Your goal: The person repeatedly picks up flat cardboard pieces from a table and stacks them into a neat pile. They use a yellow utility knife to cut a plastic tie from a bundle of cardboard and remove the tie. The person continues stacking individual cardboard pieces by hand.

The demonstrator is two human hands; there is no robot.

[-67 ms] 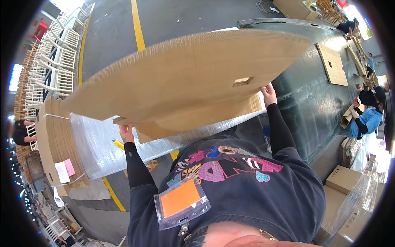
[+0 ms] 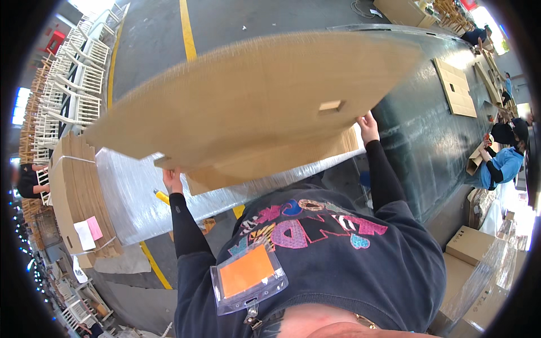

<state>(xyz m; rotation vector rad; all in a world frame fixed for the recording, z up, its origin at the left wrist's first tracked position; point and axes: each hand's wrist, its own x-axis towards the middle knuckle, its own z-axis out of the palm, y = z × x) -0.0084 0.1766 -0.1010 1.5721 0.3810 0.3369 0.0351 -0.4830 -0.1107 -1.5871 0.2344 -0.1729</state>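
A large flat cardboard sheet spans the space before me, its far side raised and slightly blurred. My left hand is closed on its near left edge beside a notch. Near a small rectangular cut-out, my right hand pinches the near right edge. Fingers of both hands are partly hidden by the sheet. Under it lies more cardboard on a surface wrapped in clear plastic film. A yellow-handled tool rests on the film close to my left hand.
A dark table stretches off to the right, with a flat cardboard blank on it. Bundled cardboard stands at left, near white chairs. Boxes sit at lower right. A co-worker in blue handles cardboard at right.
The sheet's far edge has swung slightly up and away, and its cut-out shows wider. Both my hands stay nearly in place, gripping it.
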